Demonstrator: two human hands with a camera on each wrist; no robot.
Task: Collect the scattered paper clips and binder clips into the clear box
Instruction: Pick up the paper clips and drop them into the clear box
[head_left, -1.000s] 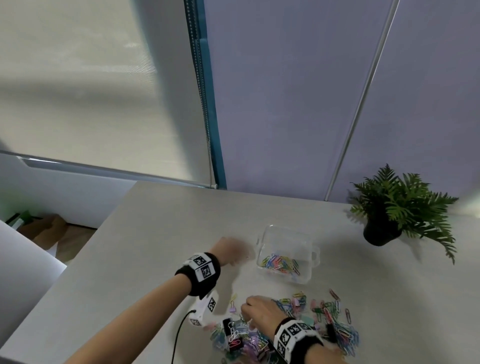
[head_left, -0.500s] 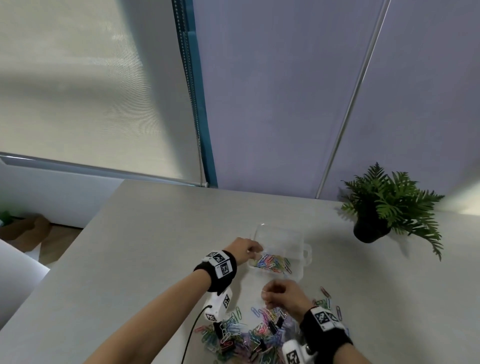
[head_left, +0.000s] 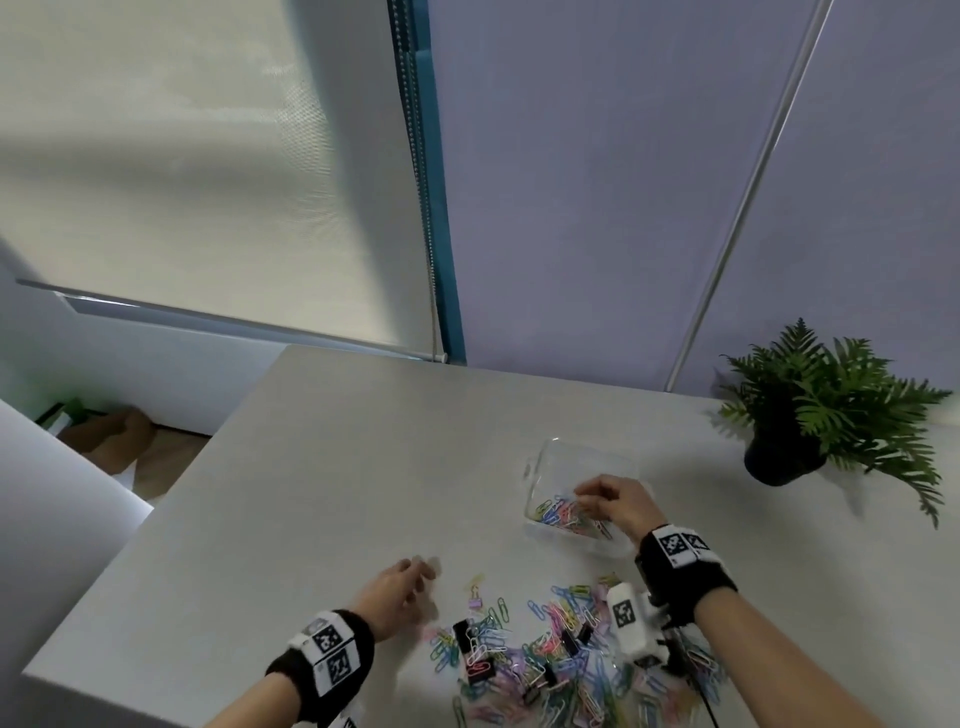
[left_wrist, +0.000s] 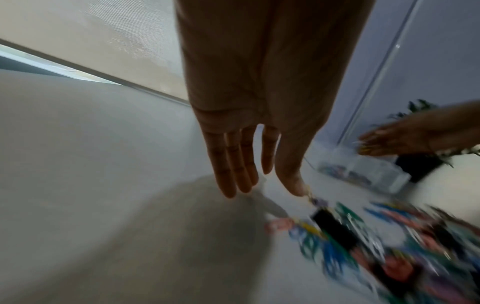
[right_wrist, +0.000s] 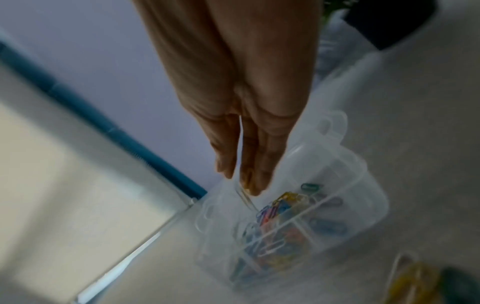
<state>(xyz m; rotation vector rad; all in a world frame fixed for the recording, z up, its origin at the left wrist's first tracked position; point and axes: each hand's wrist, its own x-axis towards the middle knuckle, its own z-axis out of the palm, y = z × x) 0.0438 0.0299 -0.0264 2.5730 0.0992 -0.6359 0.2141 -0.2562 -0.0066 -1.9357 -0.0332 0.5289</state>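
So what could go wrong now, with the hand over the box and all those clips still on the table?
1. The right hand hangs over the clear box; a clip let go off-centre could miss and land on the table.
2. The box looks light, so a bump might shove or tip it.
3. The left hand is near the clip pile and could sweep clips about.

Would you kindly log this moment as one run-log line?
right hand: over clear box, paper clip at fingertips | left hand: open, empty, beside clip pile | box partly filled
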